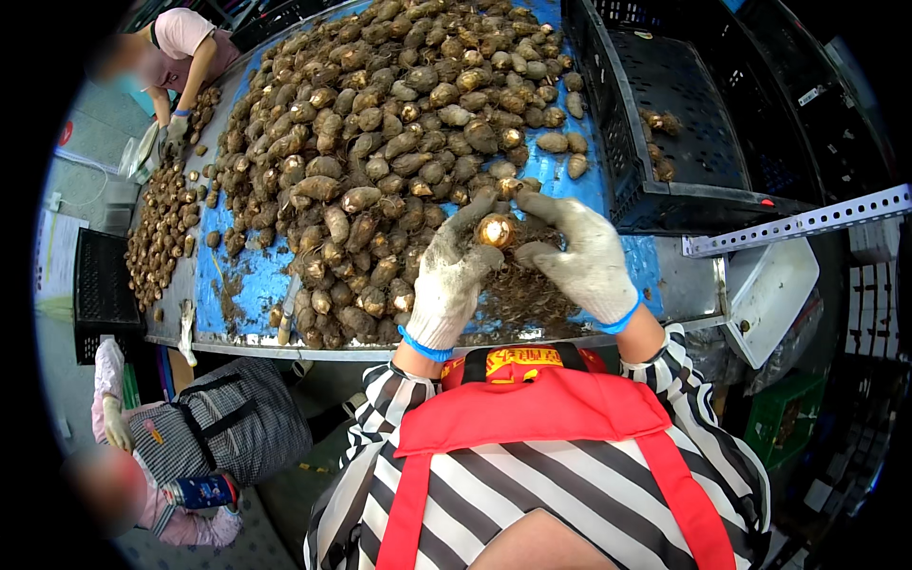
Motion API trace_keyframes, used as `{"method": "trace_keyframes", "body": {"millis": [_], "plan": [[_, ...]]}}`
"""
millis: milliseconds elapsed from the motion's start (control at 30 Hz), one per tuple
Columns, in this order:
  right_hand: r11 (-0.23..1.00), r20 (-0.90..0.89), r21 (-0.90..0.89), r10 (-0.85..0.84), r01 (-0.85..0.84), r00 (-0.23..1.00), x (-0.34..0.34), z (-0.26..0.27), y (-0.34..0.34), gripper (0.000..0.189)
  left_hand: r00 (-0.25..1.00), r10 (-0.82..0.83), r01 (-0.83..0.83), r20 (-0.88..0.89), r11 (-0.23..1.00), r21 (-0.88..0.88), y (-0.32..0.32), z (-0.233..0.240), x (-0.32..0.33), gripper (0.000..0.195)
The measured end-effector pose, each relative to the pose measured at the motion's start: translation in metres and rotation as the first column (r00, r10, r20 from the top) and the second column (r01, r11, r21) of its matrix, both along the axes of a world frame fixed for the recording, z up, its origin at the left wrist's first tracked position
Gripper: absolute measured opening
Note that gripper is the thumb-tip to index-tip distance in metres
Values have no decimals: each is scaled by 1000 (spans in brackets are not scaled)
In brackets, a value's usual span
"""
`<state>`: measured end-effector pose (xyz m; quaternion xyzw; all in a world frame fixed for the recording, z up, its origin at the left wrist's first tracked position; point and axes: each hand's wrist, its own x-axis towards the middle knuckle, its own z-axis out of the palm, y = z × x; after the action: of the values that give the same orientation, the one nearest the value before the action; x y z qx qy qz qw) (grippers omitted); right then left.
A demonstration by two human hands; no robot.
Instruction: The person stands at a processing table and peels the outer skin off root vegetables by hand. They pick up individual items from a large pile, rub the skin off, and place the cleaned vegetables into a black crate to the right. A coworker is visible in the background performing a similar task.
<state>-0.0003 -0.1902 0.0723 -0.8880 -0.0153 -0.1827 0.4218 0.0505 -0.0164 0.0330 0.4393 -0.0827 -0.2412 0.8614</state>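
In my gloved left hand (452, 274) sits a small taro corm (496, 231), its pale cut end facing up between thumb and fingers. My right hand (588, 260), also gloved, is just to the right of it, fingers apart and curved, holding nothing that I can see. Beneath both hands lies a mat of brown root fibres and soil (531, 292). A large heap of hairy brown taro corms (399, 128) covers much of the blue sheet (641, 267) beyond my hands. Left of them, a knife (288, 310) leans at the heap's near edge.
Black plastic crates (684, 107) stand at the right, one holding a few corms. A perforated metal bar (798, 221) juts in below them. Smaller corms (160, 235) lie at the table's left. One co-worker (192, 53) works there; another person (117, 477) is at lower left.
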Motion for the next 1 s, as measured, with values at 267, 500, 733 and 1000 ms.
{"method": "trace_keyframes", "body": {"millis": [267, 500, 733, 1000], "plan": [[989, 233, -117, -57, 86, 971, 7, -27, 17, 14, 993, 117, -118, 23, 990, 74, -4, -1, 0, 63], [964, -269, -9, 253, -265, 929, -8, -21, 7, 12, 996, 90, -93, -29, 983, -155, 2, 3, 8, 58], [968, -65, 253, 10, 7, 998, -1, -14, 6, 20, 998, 40, -43, -50, 997, -70, 1, -8, 4, 66], [912, -204, -205, 315, -355, 927, 2, -16, 12, 17, 973, 157, -165, -167, 986, -35, -1, -18, 6, 60]]}}
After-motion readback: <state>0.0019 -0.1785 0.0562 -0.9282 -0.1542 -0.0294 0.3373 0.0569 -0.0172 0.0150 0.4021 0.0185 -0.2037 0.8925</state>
